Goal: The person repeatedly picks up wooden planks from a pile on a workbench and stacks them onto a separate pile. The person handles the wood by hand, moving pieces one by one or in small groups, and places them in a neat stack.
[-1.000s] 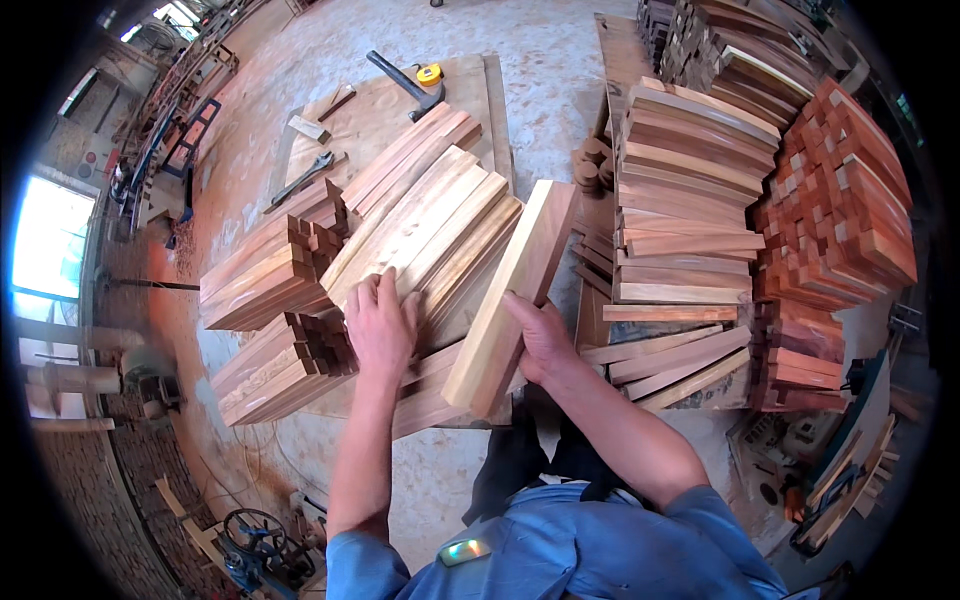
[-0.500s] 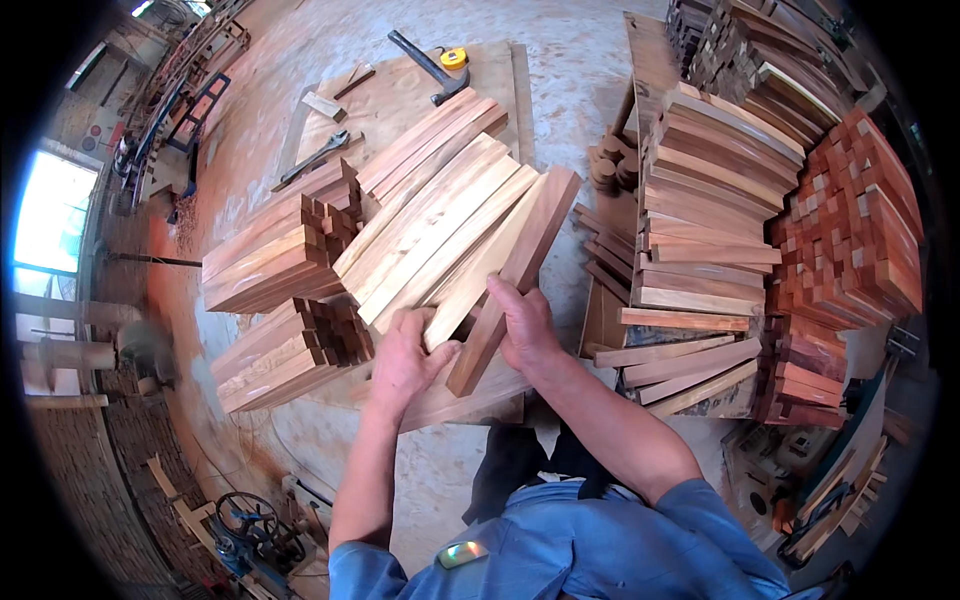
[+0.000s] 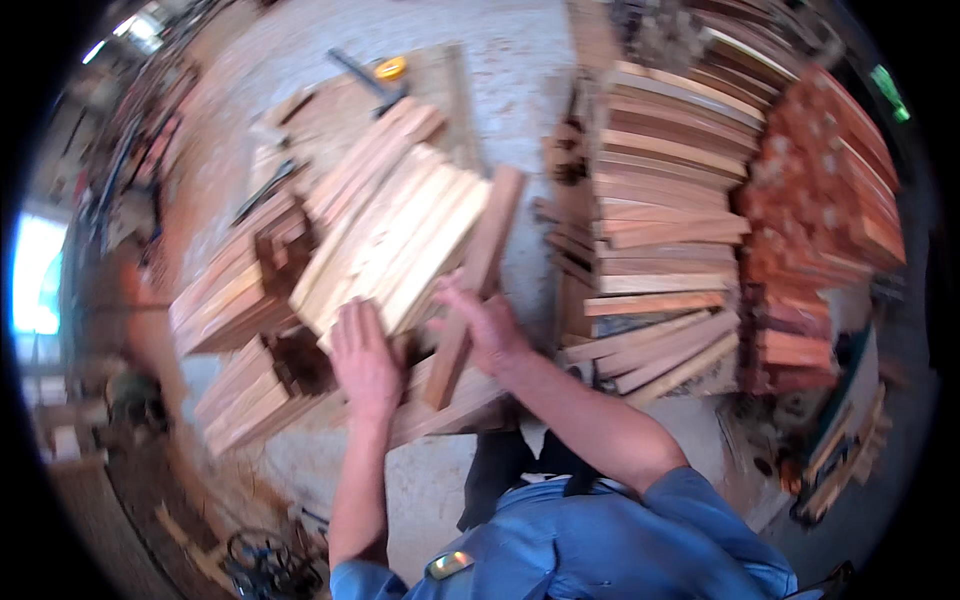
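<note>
A brown wooden slat [image 3: 486, 250] slants upward in my right hand [image 3: 492, 335], thumb on its left side and the other fingers behind its lower half. To its left, pale wooden slats [image 3: 410, 232] lie side by side on a pile. My left hand [image 3: 364, 350] rests on their near ends, fingers stretched out and lying flat. Reddish-brown slats [image 3: 372, 165] lie just beyond the pale ones. Motion blurs the picture somewhat, and my right fingertips are partly hidden by the brown slat.
Two stacks of slats, one farther [image 3: 225, 280] and one nearer [image 3: 250, 395], stand at the left. A hammer [image 3: 365, 80] and a yellow tape measure [image 3: 391, 68] lie on a board beyond. Tall wood stacks [image 3: 675, 170] and a reddish block pile [image 3: 825, 180] fill the right.
My left hand has let go of a pale slat, which now lies against the others, and has flattened onto their ends. My right hand still holds the brown slat. The whole view has shifted.
</note>
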Tool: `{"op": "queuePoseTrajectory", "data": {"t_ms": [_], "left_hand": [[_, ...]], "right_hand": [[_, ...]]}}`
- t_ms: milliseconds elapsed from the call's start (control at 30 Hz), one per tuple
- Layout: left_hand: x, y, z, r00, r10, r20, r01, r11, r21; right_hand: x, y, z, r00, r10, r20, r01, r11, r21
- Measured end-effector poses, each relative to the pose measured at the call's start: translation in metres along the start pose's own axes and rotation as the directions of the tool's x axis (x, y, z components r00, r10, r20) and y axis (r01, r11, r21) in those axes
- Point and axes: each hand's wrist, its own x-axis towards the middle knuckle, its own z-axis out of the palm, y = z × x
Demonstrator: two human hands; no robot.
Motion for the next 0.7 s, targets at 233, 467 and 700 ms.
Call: {"op": "queuePoseTrajectory", "data": {"t_ms": [233,467,700], "left_hand": [[-0.004,0.005,0.007,0.999,0.037,0.010,-0.038,0.998,0.047],[0.028,0.099,-0.023,0.979,0.203,0.027,-0.188,0.943,-0.276],[0.094,0.261,0.033,0.825,0.565,0.025,-0.481,0.725,-0.494]], "right_hand": [[-0.037,-0.022,-0.050,0.999,-0.050,0.005,0.050,0.999,0.006],[-0.093,-0.056,-0.151,0.970,-0.136,-0.202,0.157,0.983,0.091],[-0.143,-0.081,-0.220,0.900,-0.194,-0.390,0.267,0.953,0.141]]}}
